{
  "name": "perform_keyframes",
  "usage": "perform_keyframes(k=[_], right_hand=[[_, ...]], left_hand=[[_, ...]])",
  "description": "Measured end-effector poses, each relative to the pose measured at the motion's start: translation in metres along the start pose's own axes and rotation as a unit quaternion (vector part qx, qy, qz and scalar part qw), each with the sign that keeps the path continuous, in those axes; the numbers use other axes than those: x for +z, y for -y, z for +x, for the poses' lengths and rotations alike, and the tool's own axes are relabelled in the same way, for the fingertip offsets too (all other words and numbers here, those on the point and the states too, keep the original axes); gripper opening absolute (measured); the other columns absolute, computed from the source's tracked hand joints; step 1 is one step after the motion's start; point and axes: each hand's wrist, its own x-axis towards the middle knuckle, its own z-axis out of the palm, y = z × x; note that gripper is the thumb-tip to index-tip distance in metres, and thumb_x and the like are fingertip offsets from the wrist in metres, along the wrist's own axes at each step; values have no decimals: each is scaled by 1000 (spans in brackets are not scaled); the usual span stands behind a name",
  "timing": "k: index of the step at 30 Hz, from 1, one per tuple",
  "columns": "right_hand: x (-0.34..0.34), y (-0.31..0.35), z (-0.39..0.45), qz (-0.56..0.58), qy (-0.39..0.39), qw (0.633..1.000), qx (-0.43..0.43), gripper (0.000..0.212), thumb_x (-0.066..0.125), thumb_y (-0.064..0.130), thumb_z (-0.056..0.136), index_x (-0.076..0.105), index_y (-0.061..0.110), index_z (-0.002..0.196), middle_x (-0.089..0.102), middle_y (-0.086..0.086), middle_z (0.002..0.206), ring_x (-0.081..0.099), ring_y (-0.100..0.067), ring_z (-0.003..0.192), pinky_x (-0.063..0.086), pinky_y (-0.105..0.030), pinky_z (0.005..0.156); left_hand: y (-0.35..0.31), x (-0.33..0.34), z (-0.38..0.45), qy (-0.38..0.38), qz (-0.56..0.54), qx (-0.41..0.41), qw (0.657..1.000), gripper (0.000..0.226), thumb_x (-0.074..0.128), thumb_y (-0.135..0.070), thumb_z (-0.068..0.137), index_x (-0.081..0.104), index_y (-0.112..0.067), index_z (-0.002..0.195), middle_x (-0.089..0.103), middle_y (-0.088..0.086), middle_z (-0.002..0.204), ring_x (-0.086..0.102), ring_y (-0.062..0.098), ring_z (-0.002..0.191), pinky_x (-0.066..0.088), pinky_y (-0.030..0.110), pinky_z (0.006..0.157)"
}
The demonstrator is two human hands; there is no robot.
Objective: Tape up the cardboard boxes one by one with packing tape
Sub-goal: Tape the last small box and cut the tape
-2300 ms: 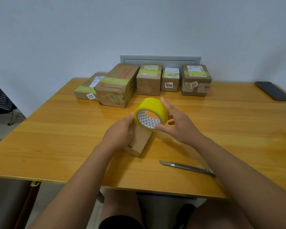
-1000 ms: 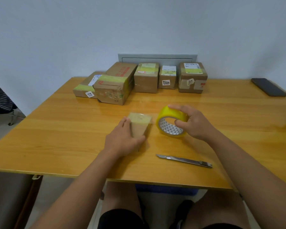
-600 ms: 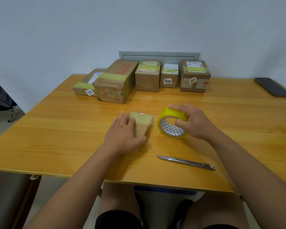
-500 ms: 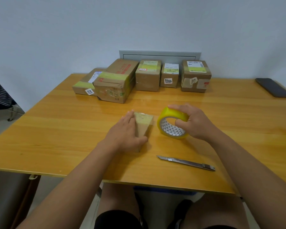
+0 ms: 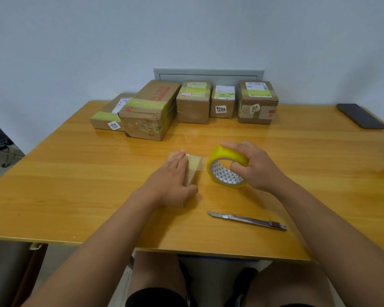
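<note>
We are pressing our left hand flat on the small box, fingers straight, our right hand curling round the tape roll at the box's three o'clock, just beside it

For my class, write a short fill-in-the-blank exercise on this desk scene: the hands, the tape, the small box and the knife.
1. The right hand grips the yellow ____ roll.
2. The left hand lies flat on the small cardboard ____.
3. The utility knife lies untouched on the table, nearer the ____ hand.
4. The row of boxes by the wall numbers ____.

Missing words: tape; box; right; five
</note>
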Motion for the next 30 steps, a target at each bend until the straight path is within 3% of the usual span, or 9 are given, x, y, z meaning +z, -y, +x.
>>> perform_keyframes(k=[7, 13, 19, 25, 30], right_hand=[[3, -5, -2, -2, -9, 1000, -11, 58, 61, 12, 90, 46, 40, 139, 47, -3, 98, 48, -13, 79, 42, -25, 68], [3, -4, -2, -4, -10, 1000, -10, 59, 61, 12, 91, 45, 39, 141, 46, -2, 96, 48, -13, 79, 42, -26, 69], [4, -4, -1, -8, -11, 1000, -11, 59, 60, 12, 90, 45, 38, 142, 43, 2, 93, 46, -11, 78, 41, -24, 67], [5, -5, -2, -2, -10, 1000, -9, 61, 60, 12, 91, 44, 39, 142, 44, 0, 95, 48, -14, 79, 43, -28, 69], [-1, -4, -3, -27, 27, 999, 1, 69, 58, 15, 92, 29, 52, 144, 43, -1, 95, 48, -17, 79, 46, -32, 71]], left_hand=[[4, 7, 4, -1, 42, 14, 999, 88, 42, -53, 93, -15, -30, 155, -18, 4, 163, -19, 16, 149, -12, 41, 121], [4, 5, 5, -6, 50, 33, 998, 84, 43, -50, 94, -6, -24, 157, -26, 1, 161, -32, 17, 144, -14, 35, 119], [5, 5, 7, 30, 43, 41, 998, 77, 38, -49, 96, -13, -40, 153, -24, -5, 160, -23, 15, 148, -9, 37, 122], [4, 5, 5, 17, 37, 46, 998, 73, 37, -45, 98, -9, -39, 155, -19, -9, 162, -20, 15, 149, -9, 37, 121], [2, 3, 4, -11, -33, 47, 998, 70, 41, -37, 98, 1, -39, 156, -8, -11, 163, -11, 13, 150, -4, 35, 122]])
